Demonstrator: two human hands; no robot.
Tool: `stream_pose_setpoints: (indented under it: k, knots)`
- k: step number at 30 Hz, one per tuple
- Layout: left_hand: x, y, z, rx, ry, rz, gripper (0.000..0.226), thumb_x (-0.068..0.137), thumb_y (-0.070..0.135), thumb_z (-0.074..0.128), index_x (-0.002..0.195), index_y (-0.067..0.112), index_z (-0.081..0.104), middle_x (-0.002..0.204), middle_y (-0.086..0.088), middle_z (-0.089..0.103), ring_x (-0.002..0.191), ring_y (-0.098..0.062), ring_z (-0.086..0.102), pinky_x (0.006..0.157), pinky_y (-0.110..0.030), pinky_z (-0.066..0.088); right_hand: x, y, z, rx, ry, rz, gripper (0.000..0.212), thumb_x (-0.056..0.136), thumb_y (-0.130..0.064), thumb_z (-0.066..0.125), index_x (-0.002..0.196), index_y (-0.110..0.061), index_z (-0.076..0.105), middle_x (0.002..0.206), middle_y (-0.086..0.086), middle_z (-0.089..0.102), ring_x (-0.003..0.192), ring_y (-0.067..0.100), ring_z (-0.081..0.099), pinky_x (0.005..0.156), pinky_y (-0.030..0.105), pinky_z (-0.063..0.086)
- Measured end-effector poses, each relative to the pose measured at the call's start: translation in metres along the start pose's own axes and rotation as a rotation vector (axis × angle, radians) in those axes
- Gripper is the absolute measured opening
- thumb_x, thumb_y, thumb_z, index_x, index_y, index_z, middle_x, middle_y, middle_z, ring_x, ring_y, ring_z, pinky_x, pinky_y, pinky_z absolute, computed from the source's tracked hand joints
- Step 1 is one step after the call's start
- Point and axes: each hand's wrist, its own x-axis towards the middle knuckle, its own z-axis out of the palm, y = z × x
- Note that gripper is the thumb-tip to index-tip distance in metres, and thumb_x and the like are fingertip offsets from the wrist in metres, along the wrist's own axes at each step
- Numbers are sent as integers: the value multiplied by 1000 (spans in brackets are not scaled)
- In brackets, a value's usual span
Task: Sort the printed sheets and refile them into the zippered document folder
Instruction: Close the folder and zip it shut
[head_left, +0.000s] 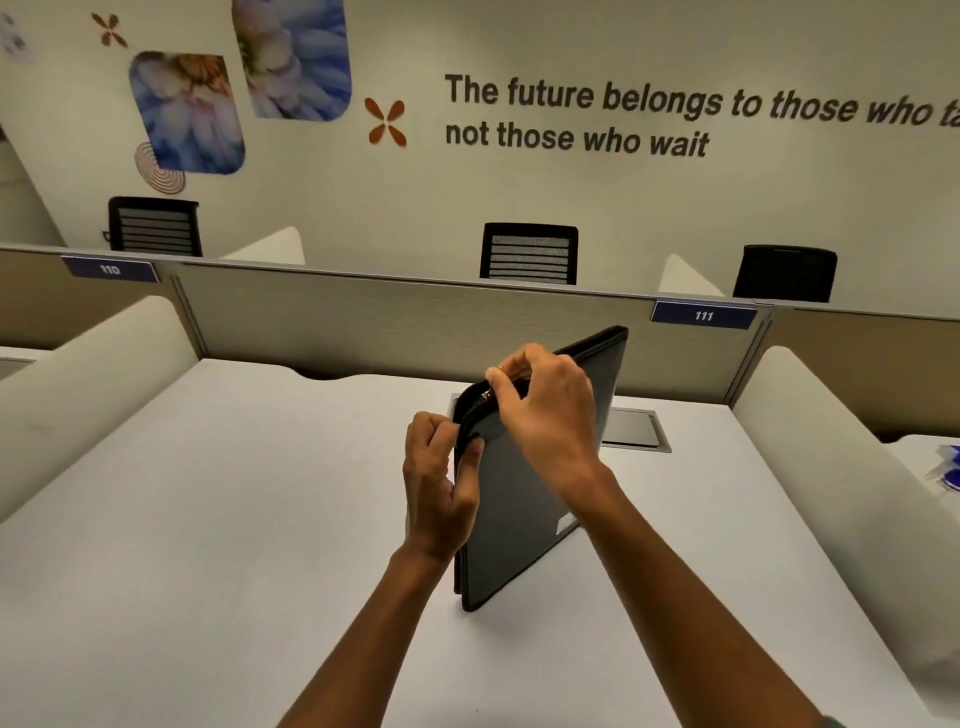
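— Where is the folder?

— The black zippered folder (524, 478) stands on edge on the white surface (208, 519), centre of the frame, tilted toward the upper right.

— And the hands?

— The left hand (436, 493) has its grip curled round the folder's near edge, thumb on the cover. The right hand (545, 410) pinches the zipper pull (487, 393) at the top corner.

— Anything else?

— A grey cable hatch (631, 428) just behind.
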Motion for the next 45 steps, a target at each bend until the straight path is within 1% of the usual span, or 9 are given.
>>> stream_pose_setpoints:
  k: [4, 12, 16, 25, 31, 35, 38, 41, 45]
  knots:
    - [-2, 1, 0, -31, -18, -7, 11, 92, 19, 54, 83, 12, 53, 87, 1, 45, 78, -15, 46, 67, -16, 39, -2, 6, 0, -24, 7, 0, 14, 92, -34, 68, 90, -20, 66, 87, -5, 68, 87, 12, 53, 80, 29, 34]
    - [-2, 6, -2, -62, -32, -17, 12, 92, 22, 53, 81, 22, 46, 87, 2, 43, 79, -16, 46, 68, -18, 39, 7, 23, -6, -42, 35, 46, 16, 92, -34, 67, 92, -19, 65, 90, -2, 69, 92, 17, 56, 81, 34, 39]
    - [-3, 4, 0, -56, -34, -33, 17, 92, 22, 53, 78, 13, 49, 88, 1, 43, 80, -18, 47, 67, -24, 42, 10, 26, -6, -77, 30, 38, 17, 93, -35, 66, 93, -18, 64, 91, -2, 68, 92, 16, 55, 80, 30, 32]
    - [-5, 6, 4, -32, -25, -43, 21, 92, 21, 55, 77, 7, 51, 91, 0, 44, 83, -21, 48, 66, -36, 48, 14, 29, -1, -138, 62, -10, 17, 93, -32, 66, 93, -16, 62, 85, 1, 65, 86, 21, 57, 83, 42, 47]
    - [-8, 8, -1, 99, -30, 94, 15, 93, 18, 56, 86, 6, 61, 130, -6, 52, 106, -10, 44, 87, -27, 43, 29, 27, -6, -41, -172, -150, 14, 92, -28, 67, 91, -14, 65, 83, -2, 68, 81, 17, 63, 83, 44, 52]
    - [-5, 7, -2, 150, -67, 185, 9, 88, 8, 63, 80, 6, 61, 153, -9, 41, 111, -20, 48, 93, -36, 42, 30, 24, -8, 7, -246, -198, 12, 93, -24, 67, 93, -11, 67, 84, -1, 70, 78, 14, 64, 77, 39, 55]
    - [-2, 10, -5, 163, -96, 253, 8, 88, 7, 61, 80, 7, 63, 150, -5, 47, 117, -24, 50, 94, -40, 42, 28, 23, -11, 90, -254, -179, 13, 92, -23, 68, 95, -10, 69, 86, -1, 70, 80, 10, 65, 76, 32, 56]
    - [-3, 13, -4, 138, -119, 269, 10, 91, 9, 59, 96, 6, 67, 139, -5, 57, 122, -24, 51, 97, -40, 43, 23, 21, -12, 142, -281, -175, 14, 91, -24, 69, 96, -11, 70, 88, -1, 71, 82, 8, 65, 77, 26, 56]
    - [-5, 15, -3, 114, -156, 244, 12, 91, 8, 59, 101, 5, 66, 136, -5, 57, 128, -20, 48, 100, -39, 43, 20, 28, -7, 143, -248, -195, 13, 91, -24, 69, 96, -12, 68, 88, 0, 69, 82, 11, 64, 78, 33, 57]
